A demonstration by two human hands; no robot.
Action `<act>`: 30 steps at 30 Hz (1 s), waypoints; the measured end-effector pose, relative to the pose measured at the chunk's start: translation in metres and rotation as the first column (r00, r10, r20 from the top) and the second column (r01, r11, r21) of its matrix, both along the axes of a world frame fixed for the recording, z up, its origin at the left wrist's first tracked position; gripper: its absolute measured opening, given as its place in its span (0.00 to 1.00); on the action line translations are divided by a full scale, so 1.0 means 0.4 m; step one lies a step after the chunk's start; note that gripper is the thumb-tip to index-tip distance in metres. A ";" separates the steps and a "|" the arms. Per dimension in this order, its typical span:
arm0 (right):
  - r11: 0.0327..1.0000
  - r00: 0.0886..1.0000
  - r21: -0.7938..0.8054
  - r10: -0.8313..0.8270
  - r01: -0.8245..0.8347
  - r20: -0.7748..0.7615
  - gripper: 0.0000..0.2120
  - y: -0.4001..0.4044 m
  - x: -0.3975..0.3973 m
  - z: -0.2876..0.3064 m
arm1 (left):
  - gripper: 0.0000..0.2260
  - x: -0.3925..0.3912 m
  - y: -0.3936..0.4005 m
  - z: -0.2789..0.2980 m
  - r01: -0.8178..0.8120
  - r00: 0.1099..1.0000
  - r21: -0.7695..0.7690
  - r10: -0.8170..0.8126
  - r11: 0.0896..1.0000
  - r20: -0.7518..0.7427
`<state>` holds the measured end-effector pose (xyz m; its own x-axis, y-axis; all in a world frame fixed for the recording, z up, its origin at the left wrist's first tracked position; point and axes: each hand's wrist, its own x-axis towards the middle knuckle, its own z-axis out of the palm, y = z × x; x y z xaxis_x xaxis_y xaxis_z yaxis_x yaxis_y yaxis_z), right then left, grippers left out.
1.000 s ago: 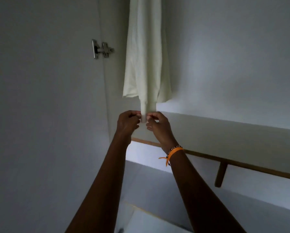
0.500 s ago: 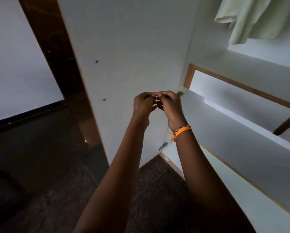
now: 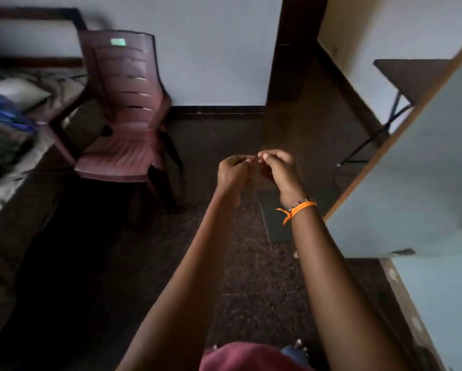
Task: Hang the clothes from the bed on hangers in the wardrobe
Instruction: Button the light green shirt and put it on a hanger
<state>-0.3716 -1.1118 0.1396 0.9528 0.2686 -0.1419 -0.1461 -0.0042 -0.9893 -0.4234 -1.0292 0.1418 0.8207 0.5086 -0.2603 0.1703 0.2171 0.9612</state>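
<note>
My left hand (image 3: 233, 169) and my right hand (image 3: 277, 167) are raised together over the dark floor, fingers curled, fingertips nearly touching, nothing visible in either. An orange band sits on my right wrist. The bed (image 3: 7, 188) lies along the left edge with a heap of blue and green clothes (image 3: 2, 121) and a grey pillow on it. The white wardrobe door (image 3: 412, 178) stands open at the right. The hung garment is out of view.
A maroon plastic chair (image 3: 125, 116) stands between the bed and the wall. A dark doorway (image 3: 294, 76) opens behind my hands. A dark folding table (image 3: 409, 76) stands at the far right. A grey mat (image 3: 275, 220) lies on the speckled floor.
My view has swung left and down, from the wardrobe interior to the room with chair and bed. My hands let go of the pale garment's hem and stayed together, fingers curled.
</note>
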 end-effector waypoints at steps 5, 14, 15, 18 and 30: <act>0.977 0.978 -0.042 0.209 -0.208 0.010 0.13 0.335 -0.077 -0.042 | 0.12 -0.135 0.313 -0.033 -0.242 0.969 -0.001 0.242 0.970 -0.057; 0.818 0.819 -0.030 0.573 -0.574 -0.039 0.11 0.885 -0.157 -0.090 | 0.10 -0.265 0.786 -0.045 -0.571 0.821 -0.031 0.570 0.820 -0.043; 0.798 0.798 -0.032 0.601 -0.602 -0.039 0.10 0.950 -0.155 -0.092 | 0.10 -0.267 0.844 -0.043 -0.593 0.805 -0.025 0.592 0.804 -0.040; 0.734 0.735 -0.033 0.677 -0.678 -0.032 0.11 1.145 -0.142 -0.082 | 0.11 -0.257 1.031 -0.030 -0.655 0.755 -0.002 0.654 0.756 -0.040; 0.517 0.520 -0.057 0.850 -0.854 -0.082 0.12 1.810 -0.127 -0.132 | 0.11 -0.252 1.638 -0.081 -0.837 0.547 -0.054 0.834 0.544 -0.078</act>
<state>-0.4223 -0.3877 0.0868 0.2671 0.9346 -0.2349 -0.0667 -0.2252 -0.9720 -0.5241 -0.3738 0.1093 0.0236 0.9362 -0.3508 -0.0907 0.3515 0.9318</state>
